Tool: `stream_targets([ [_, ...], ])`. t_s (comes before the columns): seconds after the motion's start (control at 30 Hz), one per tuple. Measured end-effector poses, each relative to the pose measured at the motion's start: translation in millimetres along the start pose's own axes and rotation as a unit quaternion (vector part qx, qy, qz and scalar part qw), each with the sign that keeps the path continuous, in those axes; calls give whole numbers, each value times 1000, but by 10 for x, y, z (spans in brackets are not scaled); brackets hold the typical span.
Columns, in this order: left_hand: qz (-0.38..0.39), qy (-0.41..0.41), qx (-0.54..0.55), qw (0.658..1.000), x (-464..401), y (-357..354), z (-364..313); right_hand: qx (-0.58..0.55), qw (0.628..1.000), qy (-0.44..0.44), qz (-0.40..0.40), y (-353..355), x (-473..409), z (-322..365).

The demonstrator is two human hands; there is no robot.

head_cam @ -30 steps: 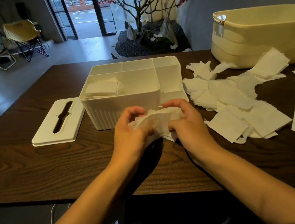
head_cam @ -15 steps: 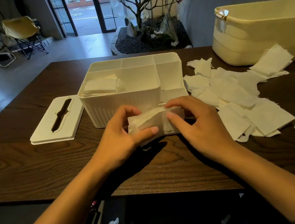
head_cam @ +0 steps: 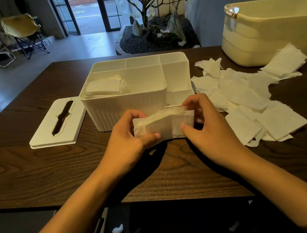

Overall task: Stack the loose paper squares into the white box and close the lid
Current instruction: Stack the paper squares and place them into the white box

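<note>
Both hands hold one small sheaf of paper squares (head_cam: 163, 126) just above the dark wooden table (head_cam: 35, 168), directly in front of the white box (head_cam: 126, 105). The left hand (head_cam: 126, 143) grips the sheaf's left end, thumb on the near face, fingers curled behind. The right hand (head_cam: 204, 128) pinches the right end, thumb on the near face, fingers arched over the top edge. The sheaf sits between the two hands and appears clear of the box's ribbed front wall.

The box stands open. Its large left compartment contains a stack of squares (head_cam: 103, 87) against the left wall; the remaining compartments hold nothing discernible. The slotted lid (head_cam: 58, 123) lies flat on the table just left of the box.

A heap of loose squares (head_cam: 247, 98) is spread to the right of the box, near the right hand. A cream tub (head_cam: 277, 34) stands behind that heap.
</note>
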State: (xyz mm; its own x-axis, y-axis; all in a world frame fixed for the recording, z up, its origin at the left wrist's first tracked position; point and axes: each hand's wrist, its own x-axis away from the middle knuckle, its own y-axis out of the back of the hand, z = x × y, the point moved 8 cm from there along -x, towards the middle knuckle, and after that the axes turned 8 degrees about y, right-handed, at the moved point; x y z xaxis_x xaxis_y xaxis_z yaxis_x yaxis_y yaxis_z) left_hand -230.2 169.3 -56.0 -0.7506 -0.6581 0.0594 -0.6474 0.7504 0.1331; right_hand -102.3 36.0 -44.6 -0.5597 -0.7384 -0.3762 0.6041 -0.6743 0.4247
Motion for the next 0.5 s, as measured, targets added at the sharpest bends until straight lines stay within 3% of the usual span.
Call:
stream_targets([
  [0.13,-2,8,49,999,-21,-7,-16,-108,992,-59,-32,-62,-18,-93],
  [0.4,-9,25,30,999,22,-41,68,9,998,-30,60,-162,-94,-67],
  [0.5,5,5,-29,1000,53,-31,13,36,994,-25,100,-104,-101,-82],
])
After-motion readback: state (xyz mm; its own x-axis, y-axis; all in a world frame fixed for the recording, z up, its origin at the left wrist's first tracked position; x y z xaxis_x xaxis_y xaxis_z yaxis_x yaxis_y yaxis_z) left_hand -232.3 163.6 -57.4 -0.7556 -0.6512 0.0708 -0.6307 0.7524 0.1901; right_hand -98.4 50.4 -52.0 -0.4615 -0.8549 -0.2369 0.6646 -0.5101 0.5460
